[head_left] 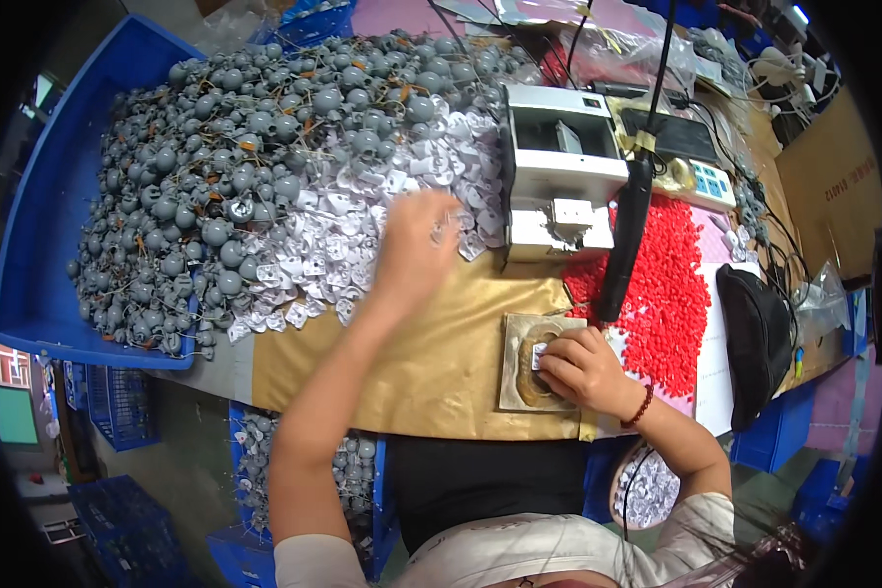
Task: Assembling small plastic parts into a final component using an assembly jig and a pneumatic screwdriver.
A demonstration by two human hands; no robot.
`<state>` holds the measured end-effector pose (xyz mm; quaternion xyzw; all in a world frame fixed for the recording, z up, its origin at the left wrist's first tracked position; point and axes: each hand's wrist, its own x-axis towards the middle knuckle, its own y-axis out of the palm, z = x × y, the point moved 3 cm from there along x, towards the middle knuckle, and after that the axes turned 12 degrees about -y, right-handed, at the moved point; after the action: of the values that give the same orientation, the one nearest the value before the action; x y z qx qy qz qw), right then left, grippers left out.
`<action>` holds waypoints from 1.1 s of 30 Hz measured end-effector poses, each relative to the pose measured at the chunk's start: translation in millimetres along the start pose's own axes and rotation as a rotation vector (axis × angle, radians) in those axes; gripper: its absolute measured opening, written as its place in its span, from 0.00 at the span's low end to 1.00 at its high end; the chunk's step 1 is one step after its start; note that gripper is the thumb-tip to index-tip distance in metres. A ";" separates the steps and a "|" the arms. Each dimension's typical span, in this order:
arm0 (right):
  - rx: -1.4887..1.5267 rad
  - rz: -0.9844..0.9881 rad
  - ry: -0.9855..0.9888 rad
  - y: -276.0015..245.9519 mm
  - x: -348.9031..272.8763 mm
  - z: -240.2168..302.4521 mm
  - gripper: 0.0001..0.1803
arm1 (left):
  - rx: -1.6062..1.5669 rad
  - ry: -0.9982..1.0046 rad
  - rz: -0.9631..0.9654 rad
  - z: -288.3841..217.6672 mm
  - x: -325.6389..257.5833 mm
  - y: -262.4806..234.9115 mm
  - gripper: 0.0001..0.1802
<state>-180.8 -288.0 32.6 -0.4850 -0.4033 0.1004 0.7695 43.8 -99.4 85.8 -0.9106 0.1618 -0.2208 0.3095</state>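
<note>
My left hand [419, 245] is at the right side of a heap of small white plastic parts [328, 220]. Motion smears its fingers, so I cannot make out whether they hold anything. On the right, my right hand [586, 370], with a dark red bead bracelet round the wrist, is closed at the fingertips on a small white plastic part [538, 355]. That part sits at a square metal block [513, 390] with a brownish ring-shaped centre, lying near the table's front edge. My fingers cover some of the block.
Grey round parts with wires [225, 147] heap over a blue tray [29, 284] at left. Behind the block stands a white machine [563, 167]; a black tube [625, 255] hangs down beside it. Red small parts [666, 314] and a black pouch [755, 343] lie at right.
</note>
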 end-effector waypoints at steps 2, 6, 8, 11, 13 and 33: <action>0.014 -0.009 0.027 -0.1 1.5 1.5 0.17 | 0.355 0.152 -0.298 19.2 57.2 -30.1 0.05; 0.069 -0.023 0.065 2.4 -1.4 0.7 0.16 | 0.847 -0.106 -0.358 47.4 131.4 -46.4 0.11; 0.100 -0.029 0.080 2.7 -1.0 -1.1 0.16 | 0.980 -0.238 -0.291 59.3 148.6 -45.6 0.14; 0.164 -0.044 0.121 -2.2 -2.5 -4.6 0.18 | 0.962 -0.306 -0.157 71.6 155.5 -38.8 0.15; 0.217 -0.086 0.153 -9.6 -0.8 -6.8 0.19 | 0.666 -0.266 -0.185 83.2 154.4 -53.5 0.15; 1.372 -0.242 0.737 -61.6 49.7 7.0 0.14 | -1.298 -0.704 0.969 -88.1 -113.2 0.1 0.09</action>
<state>-167.9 -287.7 111.0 0.1433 -0.0203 0.0752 0.9866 -96.7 -94.0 114.2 -0.7532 0.5189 0.3635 -0.1770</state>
